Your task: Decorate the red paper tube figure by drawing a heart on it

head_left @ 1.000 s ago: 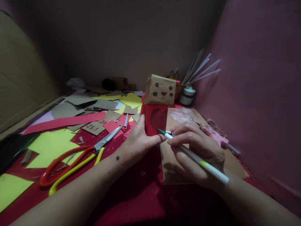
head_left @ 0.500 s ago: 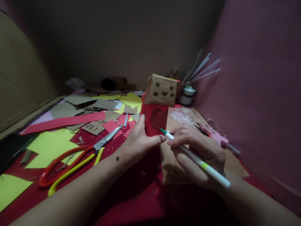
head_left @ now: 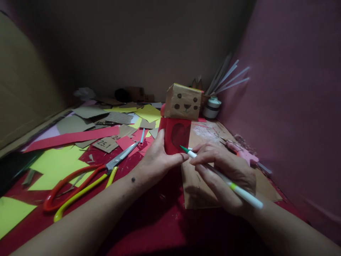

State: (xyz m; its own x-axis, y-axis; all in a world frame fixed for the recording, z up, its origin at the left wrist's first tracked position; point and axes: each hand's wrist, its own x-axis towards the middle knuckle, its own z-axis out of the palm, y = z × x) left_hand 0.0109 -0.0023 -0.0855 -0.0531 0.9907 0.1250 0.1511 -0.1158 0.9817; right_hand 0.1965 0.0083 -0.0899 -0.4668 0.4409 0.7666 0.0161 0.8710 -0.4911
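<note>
My left hand [head_left: 162, 153] grips the lower part of a cardboard figure [head_left: 183, 101], its thumb lying across the bottom of the red body. The figure stands upright, with a tan box head bearing drawn dots, a nose and a mouth. A dark heart [head_left: 179, 134] is drawn on the red front. My right hand [head_left: 223, 170] is closed around a white marker [head_left: 247, 197] with a green tip. That tip is at the heart's lower end; whether it touches the surface I cannot tell.
Scissors [head_left: 114, 161] with red and yellow handles lie on the left. Around them are yellow paper [head_left: 58, 165], a red strip [head_left: 74, 138] and cardboard scraps. A wooden board [head_left: 199, 195], a pink glue gun [head_left: 242, 153], a white jar [head_left: 212, 107] and white sticks [head_left: 231, 76] are on the right.
The marker's rear end has shifted slightly right and up with my right hand. The figure's head has tilted a little to the right. My left hand keeps its grip.
</note>
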